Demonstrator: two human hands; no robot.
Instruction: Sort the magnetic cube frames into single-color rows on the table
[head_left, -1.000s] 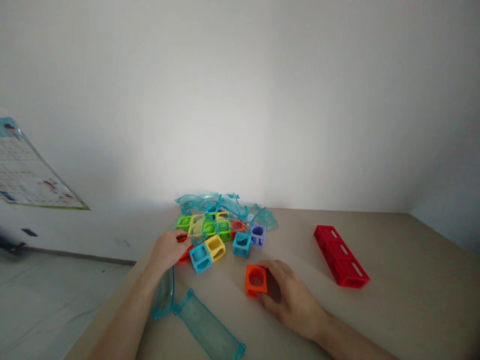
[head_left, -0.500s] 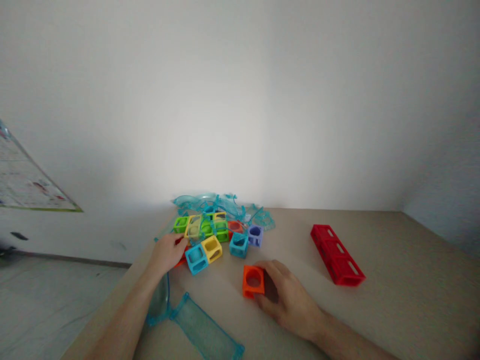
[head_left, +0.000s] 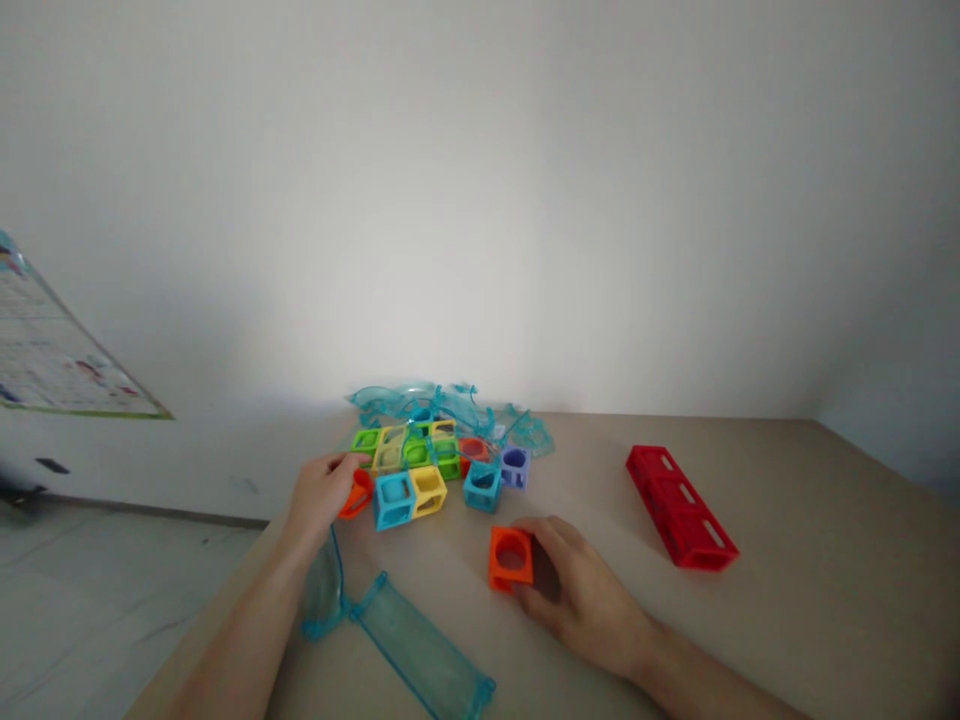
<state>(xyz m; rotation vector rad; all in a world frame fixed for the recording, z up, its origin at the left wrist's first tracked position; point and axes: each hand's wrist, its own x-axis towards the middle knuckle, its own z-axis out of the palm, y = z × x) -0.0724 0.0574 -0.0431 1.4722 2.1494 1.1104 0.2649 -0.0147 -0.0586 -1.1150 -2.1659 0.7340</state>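
Observation:
My right hand (head_left: 574,595) grips an orange cube block (head_left: 511,558) with a round hole, fingers along its right side. At the left edge of the block pile, my left hand (head_left: 322,497) is closed on another orange block (head_left: 357,494), partly hidden by the fingers. Just right of that block sit a blue block (head_left: 394,500) and a yellow block (head_left: 429,492), side by side. A teal block (head_left: 482,487) and a purple block (head_left: 515,467) stand farther right. Green blocks (head_left: 417,453) lie behind them.
Translucent blue track pieces (head_left: 435,400) are heaped at the back against the wall (head_left: 480,200). A flat translucent blue panel (head_left: 424,640) and a curved piece (head_left: 324,590) lie at the front left. Three joined red blocks (head_left: 681,508) rest on the right of the table (head_left: 795,500).
My left hand has drawn the orange block out to the left of the blue one, and more of it shows. The blue and yellow pair has turned slightly. My right hand keeps its grip.

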